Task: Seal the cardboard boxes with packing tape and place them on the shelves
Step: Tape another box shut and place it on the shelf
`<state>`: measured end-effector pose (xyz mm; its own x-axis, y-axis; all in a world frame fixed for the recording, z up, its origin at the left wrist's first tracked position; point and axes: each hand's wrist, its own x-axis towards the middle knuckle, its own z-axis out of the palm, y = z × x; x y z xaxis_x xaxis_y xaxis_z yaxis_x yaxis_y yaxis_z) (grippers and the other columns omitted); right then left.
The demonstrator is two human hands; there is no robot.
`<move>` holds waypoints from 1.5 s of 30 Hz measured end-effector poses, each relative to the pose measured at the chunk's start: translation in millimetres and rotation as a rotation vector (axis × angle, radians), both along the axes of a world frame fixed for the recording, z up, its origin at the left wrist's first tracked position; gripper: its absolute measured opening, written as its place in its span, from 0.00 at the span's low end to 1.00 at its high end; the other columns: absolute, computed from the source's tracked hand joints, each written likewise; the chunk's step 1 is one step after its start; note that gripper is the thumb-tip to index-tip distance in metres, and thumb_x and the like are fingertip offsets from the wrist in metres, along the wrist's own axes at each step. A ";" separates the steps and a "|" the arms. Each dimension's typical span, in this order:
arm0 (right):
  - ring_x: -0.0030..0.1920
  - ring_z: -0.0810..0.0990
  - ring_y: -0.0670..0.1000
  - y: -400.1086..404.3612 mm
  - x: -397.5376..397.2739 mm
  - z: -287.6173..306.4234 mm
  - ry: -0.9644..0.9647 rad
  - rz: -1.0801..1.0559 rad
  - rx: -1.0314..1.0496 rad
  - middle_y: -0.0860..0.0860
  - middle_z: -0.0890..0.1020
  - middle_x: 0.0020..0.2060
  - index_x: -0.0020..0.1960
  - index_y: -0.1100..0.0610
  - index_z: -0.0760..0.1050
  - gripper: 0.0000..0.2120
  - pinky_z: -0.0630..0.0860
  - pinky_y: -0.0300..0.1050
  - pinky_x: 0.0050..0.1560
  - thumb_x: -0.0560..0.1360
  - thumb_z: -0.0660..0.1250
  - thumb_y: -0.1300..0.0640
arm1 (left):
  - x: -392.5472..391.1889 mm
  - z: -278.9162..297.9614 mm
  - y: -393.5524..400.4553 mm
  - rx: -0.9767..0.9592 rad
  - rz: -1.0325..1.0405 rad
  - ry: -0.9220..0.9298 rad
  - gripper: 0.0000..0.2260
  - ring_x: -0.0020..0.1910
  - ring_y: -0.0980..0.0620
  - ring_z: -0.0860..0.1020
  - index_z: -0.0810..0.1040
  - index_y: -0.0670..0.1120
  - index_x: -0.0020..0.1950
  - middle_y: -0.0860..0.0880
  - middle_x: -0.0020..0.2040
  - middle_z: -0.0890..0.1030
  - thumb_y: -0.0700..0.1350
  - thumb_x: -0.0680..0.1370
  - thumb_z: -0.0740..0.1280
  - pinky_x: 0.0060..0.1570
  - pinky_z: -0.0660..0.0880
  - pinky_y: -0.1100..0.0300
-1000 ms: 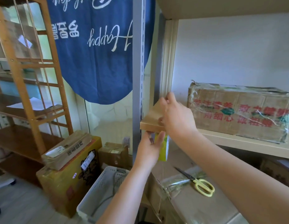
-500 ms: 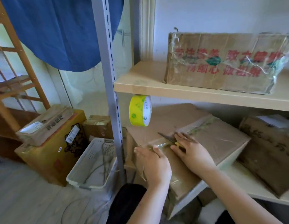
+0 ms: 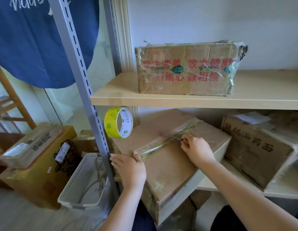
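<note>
Hands dropped from tape roll [image 3: 118,122] to box [image 3: 170,157]: left hand [image 3: 130,169] lay flat, right hand [image 3: 195,147] pinched tape strip [image 3: 163,144]; sealing underway.

The tape roll [image 3: 118,122] is yellow with green marks and a white inner core. The upper shelf's brown box [image 3: 185,69] carries red characters and green leaf emblems. A navy cloth [image 3: 36,42] bears white lettering. The floor carton [image 3: 39,165] is mustard yellow; the basket [image 3: 81,182] pale grey.

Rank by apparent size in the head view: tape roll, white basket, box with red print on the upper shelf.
1. box with red print
2. white basket, partly hidden by the post, so less sure
3. tape roll
</note>
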<state>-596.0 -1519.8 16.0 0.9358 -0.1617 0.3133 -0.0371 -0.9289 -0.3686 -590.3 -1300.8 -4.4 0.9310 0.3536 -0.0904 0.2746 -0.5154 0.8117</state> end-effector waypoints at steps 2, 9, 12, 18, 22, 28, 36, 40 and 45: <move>0.58 0.78 0.54 -10.3 12.3 -0.9 0.009 0.130 -0.119 0.49 0.82 0.53 0.58 0.49 0.74 0.10 0.71 0.45 0.58 0.80 0.63 0.47 | -3.1 -0.1 -4.4 0.148 0.006 -0.106 0.36 0.79 0.37 0.45 0.40 0.29 0.77 0.31 0.78 0.42 0.50 0.83 0.58 0.78 0.48 0.48; 0.72 0.65 0.49 -40.7 35.9 8.6 0.233 0.218 -0.121 0.45 0.73 0.67 0.74 0.47 0.62 0.19 0.60 0.42 0.69 0.84 0.52 0.46 | 8.5 -11.2 -9.5 0.122 -0.061 -0.121 0.35 0.79 0.38 0.50 0.38 0.31 0.77 0.32 0.79 0.41 0.49 0.84 0.56 0.73 0.56 0.52; 0.74 0.64 0.52 -67.1 52.2 12.6 0.295 0.081 -0.139 0.49 0.70 0.72 0.78 0.49 0.57 0.23 0.60 0.46 0.72 0.84 0.50 0.46 | 10.6 -12.9 -8.9 0.091 -0.053 -0.137 0.35 0.79 0.38 0.52 0.38 0.31 0.78 0.34 0.79 0.43 0.49 0.84 0.56 0.72 0.59 0.52; 0.62 0.73 0.59 -88.8 74.3 10.7 0.276 -0.157 -0.029 0.55 0.76 0.61 0.61 0.52 0.67 0.14 0.73 0.55 0.59 0.83 0.50 0.45 | 6.2 -5.4 -8.4 -0.011 -0.071 -0.114 0.36 0.80 0.42 0.51 0.37 0.34 0.78 0.37 0.80 0.44 0.49 0.84 0.57 0.72 0.59 0.55; 0.56 0.75 0.58 -97.9 51.3 9.3 0.188 -0.218 -0.042 0.55 0.77 0.55 0.60 0.52 0.66 0.14 0.75 0.52 0.49 0.83 0.51 0.44 | 5.0 -4.1 -5.9 -0.057 -0.150 -0.108 0.34 0.80 0.44 0.51 0.37 0.36 0.79 0.39 0.81 0.45 0.48 0.84 0.56 0.74 0.54 0.57; 0.53 0.80 0.60 -120.2 18.6 10.3 0.227 -0.428 -0.033 0.57 0.81 0.53 0.71 0.58 0.64 0.23 0.79 0.53 0.47 0.83 0.50 0.44 | 64.1 3.7 -8.4 0.010 -0.379 0.031 0.35 0.80 0.44 0.54 0.37 0.46 0.81 0.46 0.82 0.47 0.58 0.83 0.54 0.74 0.58 0.52; 0.44 0.77 0.56 -145.1 -37.1 3.9 0.280 -0.527 0.340 0.60 0.80 0.50 0.60 0.62 0.76 0.19 0.73 0.46 0.42 0.83 0.56 0.49 | 16.8 -4.5 16.7 -0.538 -0.322 0.185 0.42 0.78 0.47 0.58 0.52 0.58 0.80 0.53 0.80 0.56 0.71 0.73 0.64 0.74 0.59 0.45; 0.49 0.81 0.56 -153.3 -79.4 -9.6 0.130 -0.551 0.837 0.55 0.82 0.50 0.61 0.57 0.79 0.21 0.79 0.52 0.56 0.79 0.63 0.42 | -58.7 -36.1 20.7 -0.466 -0.501 0.083 0.21 0.64 0.55 0.72 0.71 0.53 0.61 0.59 0.61 0.75 0.58 0.72 0.74 0.58 0.69 0.65; 0.45 0.80 0.54 -129.6 -113.2 -21.2 0.131 -0.360 0.620 0.50 0.82 0.40 0.46 0.56 0.78 0.15 0.73 0.46 0.44 0.70 0.76 0.45 | -47.0 -47.7 18.5 -0.123 -0.349 -0.175 0.16 0.48 0.49 0.81 0.78 0.42 0.52 0.54 0.41 0.79 0.53 0.75 0.73 0.36 0.69 0.69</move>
